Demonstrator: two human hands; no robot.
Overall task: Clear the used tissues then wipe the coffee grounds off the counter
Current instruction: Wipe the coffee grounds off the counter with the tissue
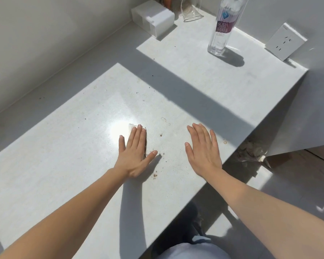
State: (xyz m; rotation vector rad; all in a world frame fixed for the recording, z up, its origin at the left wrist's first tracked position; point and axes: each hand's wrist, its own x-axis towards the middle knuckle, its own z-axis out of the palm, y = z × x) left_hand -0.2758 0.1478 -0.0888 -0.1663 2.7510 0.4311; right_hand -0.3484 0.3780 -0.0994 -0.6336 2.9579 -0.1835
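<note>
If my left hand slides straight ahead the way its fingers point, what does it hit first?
Your left hand would cross counter with a few loose coffee grounds, then probably meet the white box at the back wall. The soda bottle stands right of that line.

Counter point(64, 146): left hand point(135, 152) lies flat on a tissue point(131, 125) at centre, with coffee grounds point(154, 175) just right of it. Right hand point(204, 146) is farther right, near the edge. Behind stand a soda bottle point(222, 28), a wall socket point(285, 41) to its right, and a box point(152, 18) to its left.
</note>
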